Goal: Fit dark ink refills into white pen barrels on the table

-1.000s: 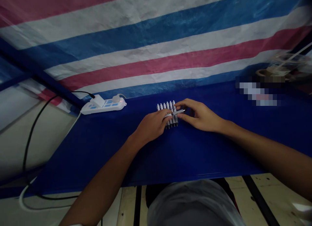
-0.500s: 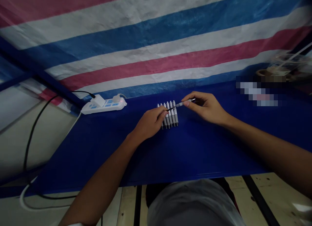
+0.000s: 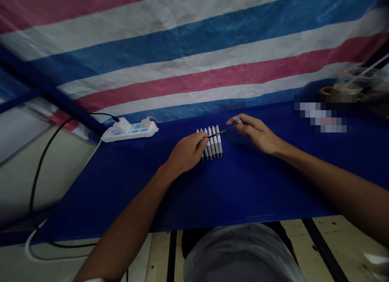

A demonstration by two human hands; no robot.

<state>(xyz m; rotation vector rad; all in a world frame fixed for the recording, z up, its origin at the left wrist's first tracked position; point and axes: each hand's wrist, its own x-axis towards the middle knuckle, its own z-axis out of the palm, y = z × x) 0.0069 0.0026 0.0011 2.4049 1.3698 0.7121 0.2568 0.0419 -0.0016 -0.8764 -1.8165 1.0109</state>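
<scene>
Several white and grey pens (image 3: 215, 141) lie side by side in a row on the blue table (image 3: 243, 184). My left hand (image 3: 189, 152) is at the row's left end, its thumb and finger pinched on a thin dark refill (image 3: 219, 133) that points right across the tops of the pens. To the right of the row, my right hand (image 3: 253, 132) is raised with a small grey pen part (image 3: 238, 120) held in its fingers. Most of that part is hidden by the fingers.
A white power strip (image 3: 130, 131) with plugs and a black cable lies at the table's back left. Behind the table hangs a striped tarp (image 3: 188, 81). A blurred-out object (image 3: 322, 118) and a round brown item (image 3: 330, 91) are at the back right.
The grey part in my right hand has come away from the refill and turned, so the refill's right end now shows bare. My left hand has barely moved.
</scene>
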